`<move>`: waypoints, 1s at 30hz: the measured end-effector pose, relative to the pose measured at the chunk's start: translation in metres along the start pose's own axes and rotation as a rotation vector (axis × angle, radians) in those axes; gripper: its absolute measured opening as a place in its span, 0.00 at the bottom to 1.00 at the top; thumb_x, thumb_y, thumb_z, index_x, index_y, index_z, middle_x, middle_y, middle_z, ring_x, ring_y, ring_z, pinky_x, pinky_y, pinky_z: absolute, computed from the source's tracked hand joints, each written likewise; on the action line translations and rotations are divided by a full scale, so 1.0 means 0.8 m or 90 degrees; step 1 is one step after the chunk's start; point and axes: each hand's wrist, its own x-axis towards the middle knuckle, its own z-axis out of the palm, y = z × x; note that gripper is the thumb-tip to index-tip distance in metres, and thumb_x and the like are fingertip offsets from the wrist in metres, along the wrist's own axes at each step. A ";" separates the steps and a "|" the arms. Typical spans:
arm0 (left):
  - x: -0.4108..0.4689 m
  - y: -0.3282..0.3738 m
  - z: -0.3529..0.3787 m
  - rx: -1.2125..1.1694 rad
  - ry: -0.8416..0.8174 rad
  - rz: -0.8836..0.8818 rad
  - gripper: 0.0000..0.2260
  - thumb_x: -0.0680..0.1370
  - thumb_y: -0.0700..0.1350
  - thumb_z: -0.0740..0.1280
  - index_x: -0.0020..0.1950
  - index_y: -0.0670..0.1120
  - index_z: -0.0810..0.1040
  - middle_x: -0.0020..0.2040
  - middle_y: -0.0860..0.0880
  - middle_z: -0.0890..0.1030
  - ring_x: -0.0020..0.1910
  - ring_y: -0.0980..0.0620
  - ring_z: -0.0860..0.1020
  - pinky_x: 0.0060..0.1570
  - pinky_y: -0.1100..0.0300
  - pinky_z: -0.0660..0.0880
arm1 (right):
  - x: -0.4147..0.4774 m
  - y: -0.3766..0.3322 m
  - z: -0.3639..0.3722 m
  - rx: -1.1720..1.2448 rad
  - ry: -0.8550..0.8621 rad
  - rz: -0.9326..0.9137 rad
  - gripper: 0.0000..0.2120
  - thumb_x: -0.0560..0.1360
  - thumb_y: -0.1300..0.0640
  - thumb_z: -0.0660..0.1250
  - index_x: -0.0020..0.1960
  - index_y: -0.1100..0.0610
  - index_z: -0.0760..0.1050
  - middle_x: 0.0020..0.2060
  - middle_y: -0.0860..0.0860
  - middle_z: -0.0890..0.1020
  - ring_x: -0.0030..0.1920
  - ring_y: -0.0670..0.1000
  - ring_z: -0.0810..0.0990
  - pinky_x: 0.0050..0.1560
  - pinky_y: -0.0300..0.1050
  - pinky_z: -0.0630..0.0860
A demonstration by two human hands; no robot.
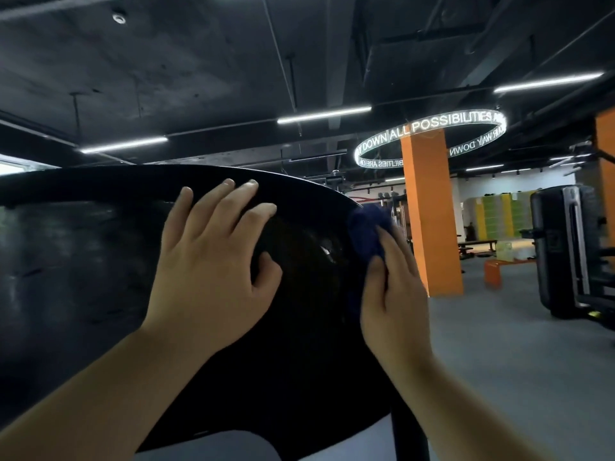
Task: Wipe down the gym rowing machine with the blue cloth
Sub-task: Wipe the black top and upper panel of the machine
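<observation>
The rowing machine's big round black housing (pixel 100 261) fills the left and middle of the head view. My left hand (pixel 213 261) rests flat on its upper face, fingers spread and straight, fingertips near the top rim. My right hand (pixel 392 291) presses a bunched dark blue cloth (pixel 367 227) against the housing's right edge. Its thumb and fingers lie along the cloth, which sticks out above the fingertips. The cloth's lower part is hidden behind that hand.
An orange pillar (pixel 429 211) stands just behind the right hand, with a lit ring sign (pixel 432 134) around it. A black weight machine (pixel 565 251) stands at the far right on grey floor (pixel 499 344). A dark upright post (pixel 409 434) runs below the housing.
</observation>
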 end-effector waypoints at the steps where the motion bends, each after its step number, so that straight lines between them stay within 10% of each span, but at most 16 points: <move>1: -0.003 0.005 0.003 0.007 -0.009 0.021 0.23 0.73 0.51 0.61 0.68 0.48 0.73 0.73 0.47 0.70 0.75 0.47 0.63 0.77 0.48 0.45 | -0.010 0.005 0.000 -0.002 -0.001 0.021 0.23 0.82 0.51 0.50 0.76 0.51 0.63 0.77 0.43 0.62 0.77 0.45 0.58 0.75 0.51 0.64; 9: -0.014 0.015 0.011 0.050 -0.036 0.059 0.25 0.75 0.50 0.60 0.71 0.46 0.72 0.76 0.45 0.67 0.77 0.45 0.60 0.77 0.45 0.47 | 0.070 -0.030 0.007 0.001 -0.076 -0.051 0.22 0.84 0.55 0.53 0.77 0.50 0.61 0.77 0.46 0.63 0.77 0.46 0.58 0.67 0.24 0.53; 17: -0.056 0.026 0.026 0.048 -0.008 0.115 0.22 0.75 0.47 0.61 0.69 0.44 0.75 0.74 0.44 0.69 0.75 0.45 0.64 0.76 0.43 0.53 | -0.124 0.039 -0.006 -0.049 -0.090 -0.063 0.24 0.84 0.50 0.47 0.79 0.47 0.49 0.80 0.43 0.50 0.80 0.51 0.51 0.74 0.58 0.60; 24: -0.062 0.029 0.028 0.055 0.000 0.109 0.23 0.74 0.46 0.63 0.69 0.44 0.75 0.74 0.44 0.69 0.75 0.44 0.65 0.76 0.43 0.53 | 0.016 -0.012 0.006 0.001 -0.059 -0.052 0.23 0.84 0.53 0.50 0.79 0.53 0.57 0.79 0.50 0.57 0.79 0.45 0.51 0.77 0.53 0.57; 30: -0.092 0.027 0.031 0.051 -0.007 0.121 0.23 0.76 0.46 0.61 0.70 0.43 0.74 0.75 0.44 0.68 0.75 0.45 0.64 0.76 0.43 0.55 | -0.180 0.039 -0.004 -0.070 -0.092 -0.049 0.22 0.84 0.50 0.46 0.78 0.50 0.53 0.80 0.43 0.48 0.79 0.52 0.52 0.74 0.57 0.57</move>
